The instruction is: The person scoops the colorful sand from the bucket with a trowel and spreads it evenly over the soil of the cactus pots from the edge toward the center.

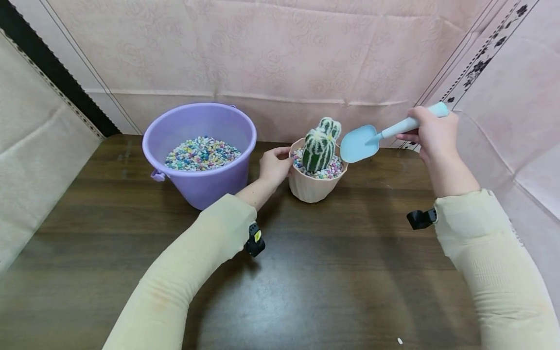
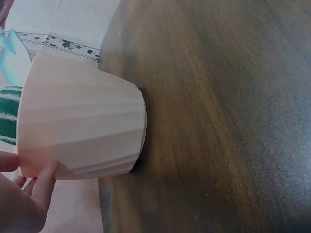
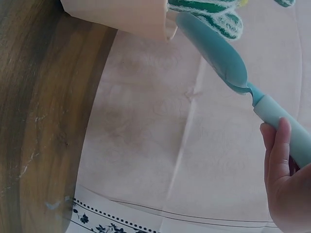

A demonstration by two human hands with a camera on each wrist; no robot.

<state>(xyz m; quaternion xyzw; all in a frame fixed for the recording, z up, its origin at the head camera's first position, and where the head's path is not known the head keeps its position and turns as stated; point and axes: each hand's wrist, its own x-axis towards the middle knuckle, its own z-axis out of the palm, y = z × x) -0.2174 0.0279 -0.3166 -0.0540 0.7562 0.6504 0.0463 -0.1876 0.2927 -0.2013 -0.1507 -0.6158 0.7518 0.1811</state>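
Right hand curled round handle of blue scoop, blade empty, held just beside cactus. Left hand held rim of pink pot, fingers bent on it. Pot stood on table, near purple bucket of coloured pebbles. Pebbles already covered pot nearly to rim; filling judged almost done, maybe little topping left.
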